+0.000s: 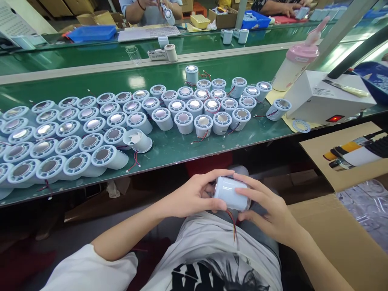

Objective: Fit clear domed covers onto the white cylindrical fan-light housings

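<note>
White shirt fabric fills the bottom centre. Above it, lower centre, the left hand and right hand grip a blue cylinder at opposite ends, fingers half-curled, probably to steady it while its wires hang free.

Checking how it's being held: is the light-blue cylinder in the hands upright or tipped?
Tipped on its side: the light-blue cylinder lies crosswise, one end toward the left hand, the other toward the right hand.
</note>
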Demonstrator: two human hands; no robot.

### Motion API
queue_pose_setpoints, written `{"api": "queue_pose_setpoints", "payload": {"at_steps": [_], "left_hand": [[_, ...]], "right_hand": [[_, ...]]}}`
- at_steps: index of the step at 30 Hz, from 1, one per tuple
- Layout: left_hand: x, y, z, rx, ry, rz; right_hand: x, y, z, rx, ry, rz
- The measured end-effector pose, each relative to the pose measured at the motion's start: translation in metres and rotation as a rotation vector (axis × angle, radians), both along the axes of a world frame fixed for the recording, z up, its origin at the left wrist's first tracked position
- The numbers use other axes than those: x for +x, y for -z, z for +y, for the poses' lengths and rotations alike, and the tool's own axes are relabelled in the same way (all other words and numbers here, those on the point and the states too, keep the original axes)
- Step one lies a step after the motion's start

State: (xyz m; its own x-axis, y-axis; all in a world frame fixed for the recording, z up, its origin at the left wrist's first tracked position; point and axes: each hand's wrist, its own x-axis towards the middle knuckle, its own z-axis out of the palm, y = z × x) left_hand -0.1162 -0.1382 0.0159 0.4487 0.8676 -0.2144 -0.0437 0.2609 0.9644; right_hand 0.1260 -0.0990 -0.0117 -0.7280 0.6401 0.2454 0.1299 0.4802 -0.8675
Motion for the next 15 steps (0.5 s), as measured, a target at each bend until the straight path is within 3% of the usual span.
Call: {"api": "queue_pose_setpoints", "payload": {"at_steps": [4,6,9,15], "left_hand": [[-0.003,-0.001,0.001,0.155,0.022,0.033],[-0.004,-0.001,0.0,0.138,0.04,0.018],[-0.003,0.002,-0.002,0.036,0.042,-0.01],[0.005,0.018,0.003,-0.15,0.056,-0.09]], "right_hand": [[-0.004,-0.003,-0.004,-0.595,0.054,0.131],[-0.004,-0.006,-0.006,-0.767,0.071,0.177],[-0.003,-0.007,-0.006,-0.835,0.122,0.103],[-0.011,-0.001,-0.01,-0.803,0.111,0.074]]}}
